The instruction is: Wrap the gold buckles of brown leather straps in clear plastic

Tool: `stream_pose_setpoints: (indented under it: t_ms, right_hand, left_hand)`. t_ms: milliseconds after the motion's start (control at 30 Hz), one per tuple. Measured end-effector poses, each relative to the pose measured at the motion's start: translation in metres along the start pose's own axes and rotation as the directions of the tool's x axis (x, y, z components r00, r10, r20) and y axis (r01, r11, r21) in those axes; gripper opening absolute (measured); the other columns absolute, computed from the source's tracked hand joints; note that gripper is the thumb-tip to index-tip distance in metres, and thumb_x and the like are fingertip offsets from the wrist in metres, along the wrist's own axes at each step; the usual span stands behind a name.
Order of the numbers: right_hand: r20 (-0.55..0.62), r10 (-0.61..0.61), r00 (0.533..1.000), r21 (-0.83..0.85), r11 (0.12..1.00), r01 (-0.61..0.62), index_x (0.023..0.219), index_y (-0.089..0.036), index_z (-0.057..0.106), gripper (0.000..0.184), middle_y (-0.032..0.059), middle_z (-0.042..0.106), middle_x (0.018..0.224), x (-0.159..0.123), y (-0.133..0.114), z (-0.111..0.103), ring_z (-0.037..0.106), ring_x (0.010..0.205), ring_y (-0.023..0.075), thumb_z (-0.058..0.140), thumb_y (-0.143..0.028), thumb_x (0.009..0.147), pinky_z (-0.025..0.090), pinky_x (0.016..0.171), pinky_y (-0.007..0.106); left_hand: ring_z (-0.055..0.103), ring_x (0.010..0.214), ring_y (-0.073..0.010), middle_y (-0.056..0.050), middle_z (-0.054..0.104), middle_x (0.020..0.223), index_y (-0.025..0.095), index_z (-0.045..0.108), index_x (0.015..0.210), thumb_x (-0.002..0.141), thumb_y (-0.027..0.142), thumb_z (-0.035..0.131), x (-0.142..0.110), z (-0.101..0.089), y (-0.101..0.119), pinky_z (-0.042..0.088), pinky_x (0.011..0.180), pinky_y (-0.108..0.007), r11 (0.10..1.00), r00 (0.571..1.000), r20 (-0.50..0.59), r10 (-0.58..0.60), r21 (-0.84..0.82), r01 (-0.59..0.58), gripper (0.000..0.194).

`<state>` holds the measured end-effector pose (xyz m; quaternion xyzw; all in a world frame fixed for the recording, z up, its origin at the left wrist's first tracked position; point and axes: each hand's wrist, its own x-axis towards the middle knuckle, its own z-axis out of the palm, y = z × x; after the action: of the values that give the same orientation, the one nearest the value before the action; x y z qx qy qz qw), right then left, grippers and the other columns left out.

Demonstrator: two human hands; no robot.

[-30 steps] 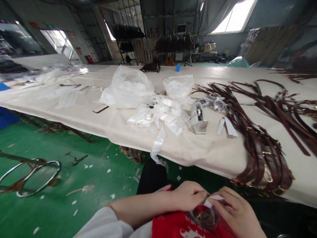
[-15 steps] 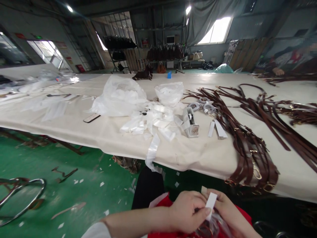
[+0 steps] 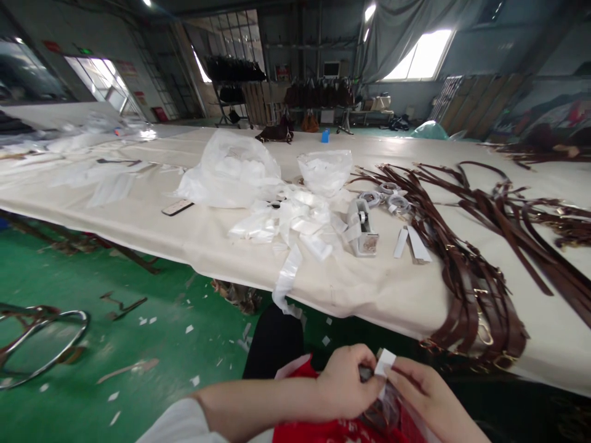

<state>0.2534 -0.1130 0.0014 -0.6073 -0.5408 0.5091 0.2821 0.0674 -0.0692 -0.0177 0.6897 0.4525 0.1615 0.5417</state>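
Over my lap, my left hand [image 3: 348, 378] is closed with thumb and finger on a white paper strip [image 3: 385, 362]. My right hand [image 3: 421, 383] pinches the same strip from the other side. Below the strip hangs a clear plastic wrapping [image 3: 388, 409], and something brown shows through it, partly hidden by my fingers. On the table ahead, nearest my right hand, brown leather straps [image 3: 484, 314] with gold buckles and clips drape over the front edge. Two pale card strips [image 3: 418, 245] lie to their left, beside a tape dispenser [image 3: 364, 231].
White plastic bags [image 3: 235, 172] and crumpled film [image 3: 300, 215] cover the middle of the cream table [image 3: 360, 289]. A phone [image 3: 178, 207] lies on the left. Several wrapped coils [image 3: 397, 202] sit behind the dispenser. Far right, a co-worker's hand [image 3: 567, 151] is near more straps. A chrome ring-shaped frame [image 3: 78, 338] stands at left.
The white strip now looks shorter and sits higher between my fingers, and my right fingers have closed in on it. My view has turned slightly left. The co-worker's hand has shifted.
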Motion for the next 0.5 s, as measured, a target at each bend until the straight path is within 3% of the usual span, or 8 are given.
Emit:
stream_pose_setpoints:
  t_ms: [100, 367, 500]
  right_hand:
    - [0.022, 0.036, 0.999, -0.047, 0.998, -0.035, 0.074, -0.016, 0.073, 0.04, 0.0049, 0.073, 0.076, 0.004, 0.003, -0.001, 0.063, 0.073, 0.0225, 0.061, -0.052, 0.085, 0.049, 0.069, 0.029]
    - [0.162, 0.116, 0.98, 0.043, 0.991, -0.124, 0.075, -0.015, 0.07, 0.021, 0.0007, 0.072, 0.069, 0.016, 0.008, -0.007, 0.063, 0.064, 0.0179, 0.069, -0.036, 0.079, 0.045, 0.061, 0.026]
    - [0.077, 0.033, 0.997, -0.172, 0.985, -0.02, 0.075, -0.019, 0.071, 0.015, 0.001, 0.073, 0.073, 0.012, 0.002, -0.002, 0.067, 0.07, 0.0194, 0.061, -0.028, 0.083, 0.05, 0.065, 0.027]
  left_hand:
    - [0.062, 0.077, -0.0175, -0.003, 0.07, 0.088, 0.018, 0.057, 0.096, 0.071, 0.032, 0.07, -0.002, 0.001, 0.001, 0.044, 0.065, -0.024, 1.0, 0.998, -0.055, 0.005, 0.004, -0.005, 0.031]
    - [0.065, 0.078, -0.0207, -0.003, 0.073, 0.086, 0.019, 0.055, 0.101, 0.073, 0.037, 0.069, -0.007, -0.007, 0.014, 0.045, 0.068, -0.029, 0.996, 0.999, 0.023, -0.035, 0.082, 0.033, 0.036]
    - [0.065, 0.082, -0.021, -0.004, 0.072, 0.094, 0.019, 0.058, 0.105, 0.067, 0.043, 0.076, -0.001, -0.011, 0.008, 0.045, 0.065, -0.027, 0.996, 0.996, 0.073, -0.046, 0.083, 0.04, 0.049]
